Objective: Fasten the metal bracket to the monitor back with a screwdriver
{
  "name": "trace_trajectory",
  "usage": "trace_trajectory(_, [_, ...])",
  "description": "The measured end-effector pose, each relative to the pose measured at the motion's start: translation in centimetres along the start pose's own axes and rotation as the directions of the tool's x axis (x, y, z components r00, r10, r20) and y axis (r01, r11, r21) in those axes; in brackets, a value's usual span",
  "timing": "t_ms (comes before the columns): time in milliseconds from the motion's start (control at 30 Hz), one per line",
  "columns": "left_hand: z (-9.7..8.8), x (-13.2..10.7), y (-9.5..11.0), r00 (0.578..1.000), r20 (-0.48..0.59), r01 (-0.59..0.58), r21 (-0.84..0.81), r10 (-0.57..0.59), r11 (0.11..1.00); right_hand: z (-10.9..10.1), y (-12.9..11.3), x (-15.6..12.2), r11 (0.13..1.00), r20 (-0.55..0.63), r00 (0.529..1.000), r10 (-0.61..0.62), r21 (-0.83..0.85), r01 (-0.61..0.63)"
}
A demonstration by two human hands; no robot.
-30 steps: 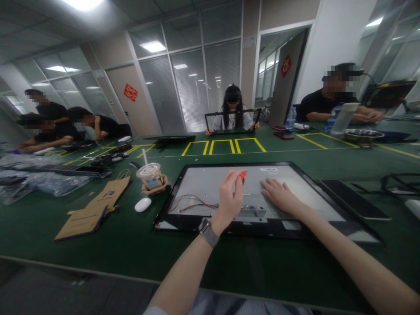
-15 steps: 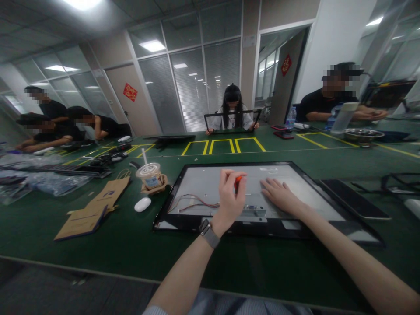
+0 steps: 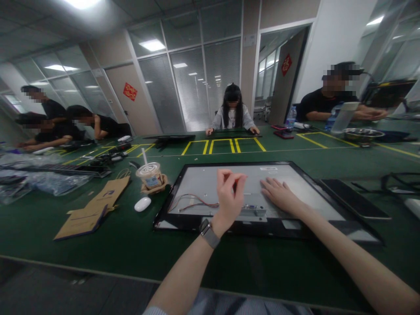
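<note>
A flat monitor panel lies face down on the green table, its grey metal back up inside a black frame. My left hand, with a watch on the wrist, is pinched round an orange-handled screwdriver held upright over the panel's lower middle, near a small connector bracket. My right hand lies flat on the metal back, fingers stretched out. Red and dark wires run across the panel's left part.
A lidded drink cup, a white mouse and a brown paper bag lie to the left. A black slab lies to the right. Other people sit round the table; one opposite has a black frame flat on it.
My left hand's fingers have closed further over the screwdriver handle, hiding most of the orange. The person opposite has lowered the black frame from upright to flat on the table.
</note>
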State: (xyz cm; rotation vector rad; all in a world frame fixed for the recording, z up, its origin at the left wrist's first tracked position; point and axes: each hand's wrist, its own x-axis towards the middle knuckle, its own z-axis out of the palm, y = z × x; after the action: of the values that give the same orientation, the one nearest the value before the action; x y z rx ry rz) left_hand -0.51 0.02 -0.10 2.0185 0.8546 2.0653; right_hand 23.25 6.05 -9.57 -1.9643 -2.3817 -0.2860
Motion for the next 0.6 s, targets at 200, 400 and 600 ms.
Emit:
trace_trajectory(200, [0.1, 0.01, -0.58, 0.997, 0.035, 0.076, -0.078, -0.074, 0.994, -0.2, -0.12, -0.17, 0.999, -0.003, 1.0, 0.015, 0.034, -0.015])
trace_trajectory(400, [-0.11, -0.1, -0.53, 0.992, 0.097, 0.09, -0.118, -0.078, 0.989, -0.2, -0.07, -0.13, 0.999, -0.013, 1.0, 0.007, 0.039, -0.007])
trace_trajectory(600, [0.02, -0.33, -0.64, 0.985, 0.171, 0.06, -0.133, -0.037, 0.989, -0.09, -0.08, -0.08, 0.999, -0.021, 1.0, -0.002, 0.033, 0.003])
